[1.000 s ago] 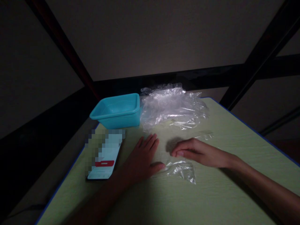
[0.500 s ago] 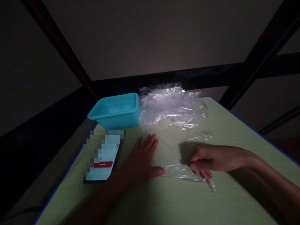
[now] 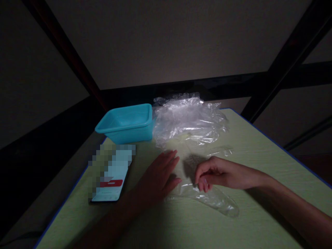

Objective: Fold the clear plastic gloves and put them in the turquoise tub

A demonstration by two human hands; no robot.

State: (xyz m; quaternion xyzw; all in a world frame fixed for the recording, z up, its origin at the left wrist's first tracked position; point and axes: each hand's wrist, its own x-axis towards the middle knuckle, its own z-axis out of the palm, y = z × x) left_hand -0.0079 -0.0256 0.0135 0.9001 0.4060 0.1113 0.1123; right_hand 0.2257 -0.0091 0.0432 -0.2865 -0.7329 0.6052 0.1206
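Observation:
A clear disposable plastic glove point(image 3: 192, 189) lies spread on the table, one finger-like part point(image 3: 228, 206) stretching out flat to the lower right. My left hand point(image 3: 162, 173) is open over its left side, fingers extended and thumb apart. Above the middle of the glove is my right hand point(image 3: 210, 174), with loosely bent fingers pointing down and a gap between index finger and thumb. Nothing shows in its grasp, and whether its fingertips touch the film is unclear. Behind both hands lies a crumpled heap of clear plastic gloves point(image 3: 189, 119).
At the back left, a turquoise plastic basin point(image 3: 127, 133) stands beside the heap. A phone point(image 3: 111, 190) with a lit, partly pixelated screen lies left of my left hand. The pale green table point(image 3: 259, 214) has a blue edge, with a wall point(image 3: 168, 45) behind it.
My right hand has let go of the glove's lower right part and moved left. That part now lies flatter and wider. My left hand has shifted slightly, its fingers closer together.

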